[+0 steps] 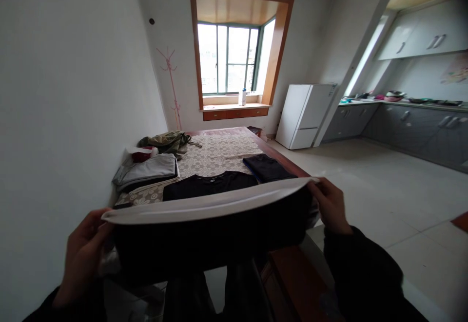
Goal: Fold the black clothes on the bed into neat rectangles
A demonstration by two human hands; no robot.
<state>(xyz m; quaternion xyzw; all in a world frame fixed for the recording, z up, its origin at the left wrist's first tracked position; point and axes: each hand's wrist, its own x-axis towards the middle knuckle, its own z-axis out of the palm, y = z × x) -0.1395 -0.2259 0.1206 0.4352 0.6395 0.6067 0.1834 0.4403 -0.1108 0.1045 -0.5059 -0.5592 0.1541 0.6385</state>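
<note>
My left hand [86, 249] pinches one end of a white hem, and my right hand [331, 205] pinches the other end. Between them the hem is stretched nearly level above the near end of the bed. It edges a black T-shirt [212, 244], whose dark cloth hangs down below my fingers. Just past the hem, a black collar and shoulders [215, 180] lie flat on the patterned cover; the hem hides whether they join the cloth I hold. A folded black garment [268, 166] rests beyond my right hand.
Folded grey clothes [151, 171] and a crumpled olive garment [166, 142] lie along the left wall on the patterned cover [223, 146]. A pink coat stand [171, 85] stands behind. A white fridge [305, 115] and grey kitchen cabinets [398, 124] are at right.
</note>
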